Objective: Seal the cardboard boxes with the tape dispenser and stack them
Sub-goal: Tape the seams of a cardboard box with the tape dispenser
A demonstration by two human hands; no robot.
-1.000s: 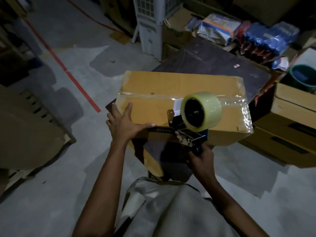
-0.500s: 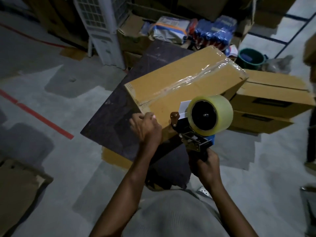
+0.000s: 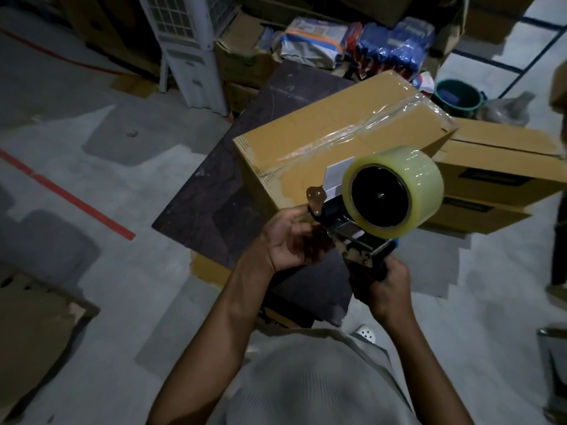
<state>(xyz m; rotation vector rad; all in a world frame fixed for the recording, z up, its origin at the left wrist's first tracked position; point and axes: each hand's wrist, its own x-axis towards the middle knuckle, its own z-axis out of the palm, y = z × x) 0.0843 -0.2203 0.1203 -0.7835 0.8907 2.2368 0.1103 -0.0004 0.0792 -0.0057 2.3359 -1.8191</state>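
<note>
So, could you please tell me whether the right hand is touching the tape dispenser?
Touching. The head view shows the right hand wrapped round the handle of the tape dispenser, gripping it just below the metal frame and the roll.

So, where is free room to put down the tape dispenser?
For the tape dispenser: the dark table is bare left of the box. The floor between table and red line is free too. Packets and a bucket crowd the back; stacked boxes the right.
</note>
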